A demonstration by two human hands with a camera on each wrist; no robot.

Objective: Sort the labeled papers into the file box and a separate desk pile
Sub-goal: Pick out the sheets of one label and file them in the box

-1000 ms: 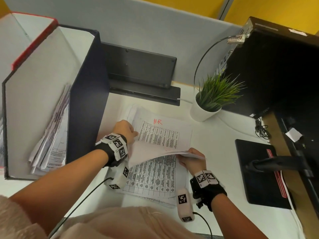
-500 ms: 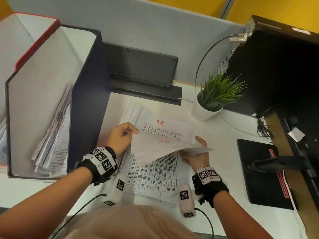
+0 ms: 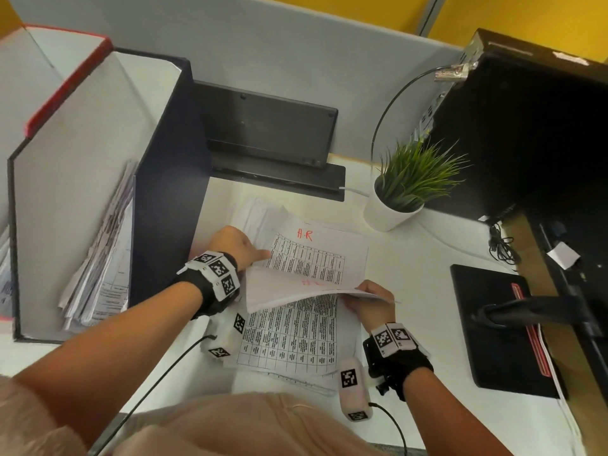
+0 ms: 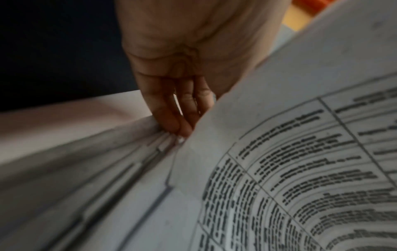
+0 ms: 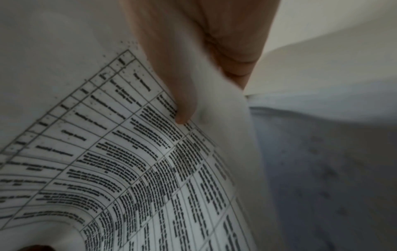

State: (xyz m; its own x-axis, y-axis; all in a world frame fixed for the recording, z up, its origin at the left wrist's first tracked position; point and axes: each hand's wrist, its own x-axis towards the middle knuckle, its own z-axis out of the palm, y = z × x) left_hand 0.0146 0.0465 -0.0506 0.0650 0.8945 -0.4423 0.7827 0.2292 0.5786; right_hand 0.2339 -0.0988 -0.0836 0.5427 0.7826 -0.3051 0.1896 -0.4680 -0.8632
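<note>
A pile of printed table sheets (image 3: pixel 296 343) lies on the white desk in front of me; the exposed sheet (image 3: pixel 316 258) at its far end is marked "H.R" in red. One sheet (image 3: pixel 296 291) arches blank side up over the pile, red writing showing through. My left hand (image 3: pixel 240 245) holds its left edge, and the fingers (image 4: pixel 171 110) reach down to the pile's edge. My right hand (image 3: pixel 368 301) pinches the right edge, thumb (image 5: pixel 182 101) under the printed side (image 5: pixel 128 152). The dark file box (image 3: pixel 171 192) stands open at left with papers (image 3: pixel 102 258) leaning inside.
A red-edged box (image 3: pixel 65 77) stands behind the file box. A black stand (image 3: pixel 269 133) sits at the back, and a potted plant (image 3: pixel 404 192) to its right. A black computer case (image 3: pixel 526 126) and a monitor base (image 3: pixel 493 324) fill the right side.
Both hands keep hold of the lifted sheet. My left hand has moved away from me along the pile's left side, and the sheet now arches lower over the pile.
</note>
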